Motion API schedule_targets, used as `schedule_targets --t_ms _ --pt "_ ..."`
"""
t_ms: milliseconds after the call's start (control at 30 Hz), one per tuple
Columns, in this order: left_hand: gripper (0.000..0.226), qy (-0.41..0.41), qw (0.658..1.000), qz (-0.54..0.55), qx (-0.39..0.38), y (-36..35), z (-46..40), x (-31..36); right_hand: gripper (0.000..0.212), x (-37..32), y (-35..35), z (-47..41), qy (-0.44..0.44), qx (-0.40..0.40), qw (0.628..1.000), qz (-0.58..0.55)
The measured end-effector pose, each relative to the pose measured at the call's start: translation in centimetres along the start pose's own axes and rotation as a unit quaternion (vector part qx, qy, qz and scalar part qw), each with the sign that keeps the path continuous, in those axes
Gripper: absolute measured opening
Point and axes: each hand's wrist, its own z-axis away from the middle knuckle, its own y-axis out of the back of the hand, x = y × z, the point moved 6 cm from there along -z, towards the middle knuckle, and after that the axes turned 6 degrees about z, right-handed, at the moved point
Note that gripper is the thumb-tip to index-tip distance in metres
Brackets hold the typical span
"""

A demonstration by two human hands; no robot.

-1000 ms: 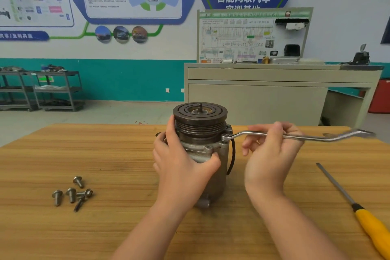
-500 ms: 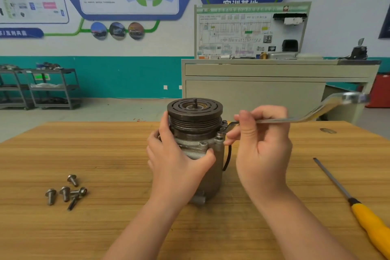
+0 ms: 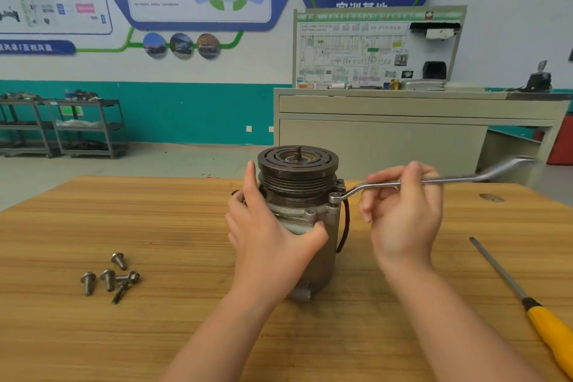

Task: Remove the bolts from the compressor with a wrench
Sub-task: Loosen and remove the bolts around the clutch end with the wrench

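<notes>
A grey metal compressor [image 3: 324, 239] with a dark grooved pulley on top stands upright on the wooden table [image 3: 155, 217]. My left hand [image 3: 273, 236] grips its body from the left and front. My right hand [image 3: 403, 214] pinches the shaft of a silver offset ring wrench [image 3: 459, 178] between thumb and fingers. The wrench's ring end sits on a bolt [image 3: 334, 197] at the compressor's right flange, and its far end points right, blurred. Several loose bolts [image 3: 110, 276] lie on the table at the left.
A screwdriver [image 3: 527, 298] with a yellow handle lies on the table at the right. Behind the table stands a beige cabinet [image 3: 403, 133] with a display board. Metal shelf carts [image 3: 62, 127] stand by the far left wall.
The wrench's ring end, which was off the bolt half a second ago, is back on it. The handle came down and now points right. My left hand kept its grip on the compressor.
</notes>
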Motion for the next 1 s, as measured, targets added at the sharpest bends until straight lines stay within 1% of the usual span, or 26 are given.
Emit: schedule_targets --t_ms 33,67,100,133,167,200,267,300,333,400,467,600,667,700,733,767,800,833,867,900,933,967,1000 --pt "0.121 0.000 1.000 0.000 0.000 0.0 0.0 -0.1 0.023 1.2 0.3 -0.8 -0.110 0.004 0.992 -0.058" --pt "0.122 -0.002 1.000 0.000 0.001 0.0 -0.1 -0.1 0.024 2.2 0.6 -1.1 -0.201 0.011 0.972 -0.120" --pt "0.122 -0.006 1.000 0.000 0.002 0.0 -0.1 -0.2 0.025 2.7 0.9 -1.3 -0.255 0.029 0.951 -0.175" --pt "0.122 -0.010 1.000 0.000 0.002 0.0 -0.1 -0.2 0.025 2.9 1.4 -1.4 -0.272 0.054 0.938 -0.210" --pt "0.121 -0.013 1.000 0.000 0.004 0.0 -0.1 -0.3 0.024 2.6 1.7 -1.5 -0.259 0.072 0.938 -0.218" --pt "0.121 -0.016 1.000 -0.002 0.007 0.0 -0.1 -0.3 0.023 2.0 2.0 -1.4 -0.226 0.075 0.952 -0.195" --pt "0.120 -0.020 1.000 -0.005 0.010 -0.1 -0.2 -0.3 0.020 0.2 1.9 -1.2 -0.114 0.050 0.989 -0.083" --pt "0.120 -0.021 1.000 -0.005 0.010 -0.1 -0.2 -0.3 0.017 -0.9 1.6 -0.8 -0.041 0.029 0.999 -0.014" --pt "0.119 -0.021 1.000 -0.005 0.011 -0.1 -0.2 -0.3 0.016 -1.9 0.9 -0.3 0.029 0.004 0.998 0.049" --pt "0.118 -0.024 1.000 -0.007 0.014 -0.1 -0.2 -0.3 0.014 -3.2 -0.3 1.1 0.135 -0.038 0.981 0.134" --pt "0.118 -0.026 1.000 -0.009 0.015 -0.1 -0.1 -0.2 0.015 -3.8 -1.1 2.3 0.205 -0.075 0.960 0.178" --pt "0.119 -0.030 0.999 -0.007 0.014 -0.1 -0.1 -0.3 0.027 -3.7 -2.4 4.2 0.328 -0.131 0.892 0.283" --pt "0.121 -0.027 1.000 -0.003 0.010 -0.1 0.0 -0.3 0.029 -3.4 -3.0 5.1 0.380 -0.146 0.859 0.311" --pt "0.122 -0.026 1.000 -0.001 0.009 0.0 0.0 -0.3 0.029 -3.3 -3.2 5.4 0.393 -0.147 0.854 0.307" --pt "0.120 -0.024 1.000 -0.001 0.008 0.0 0.0 -0.3 0.027 -3.3 -3.1 5.5 0.389 -0.138 0.865 0.284" --pt "0.118 -0.024 1.000 -0.004 0.007 -0.1 0.1 -0.2 0.024 -3.2 -2.7 5.1 0.362 -0.113 0.894 0.239" --pt "0.117 -0.022 1.000 -0.006 0.006 -0.1 0.0 -0.1 0.019 -3.0 -2.0 4.3 0.307 -0.069 0.931 0.182" --pt "0.116 -0.020 1.000 -0.007 0.006 -0.1 0.0 -0.1 0.015 -2.4 -1.0 3.1 0.225 -0.014 0.966 0.124" --pt "0.116 -0.018 1.000 -0.006 0.006 -0.1 0.0 -0.1 0.016 -1.3 -0.1 1.8 0.117 0.033 0.991 0.065" --pt "0.117 -0.016 1.000 -0.006 0.007 -0.1 0.0 -0.1 0.017 0.0 0.4 0.7 -0.002 0.053 0.999 0.000" --pt "0.118 -0.015 1.000 -0.006 0.007 -0.1 0.0 -0.2 0.019 1.2 0.6 0.0 -0.100 0.053 0.992 -0.063" --pt "0.119 -0.016 1.000 -0.004 0.007 -0.1 0.0 -0.2 0.020 1.9 0.8 -0.6 -0.165 0.051 0.979 -0.111" --pt "0.120 -0.018 1.000 -0.003 0.006 0.0 0.0 -0.2 0.022 1.9 0.9 -1.1 -0.186 0.051 0.971 -0.138"
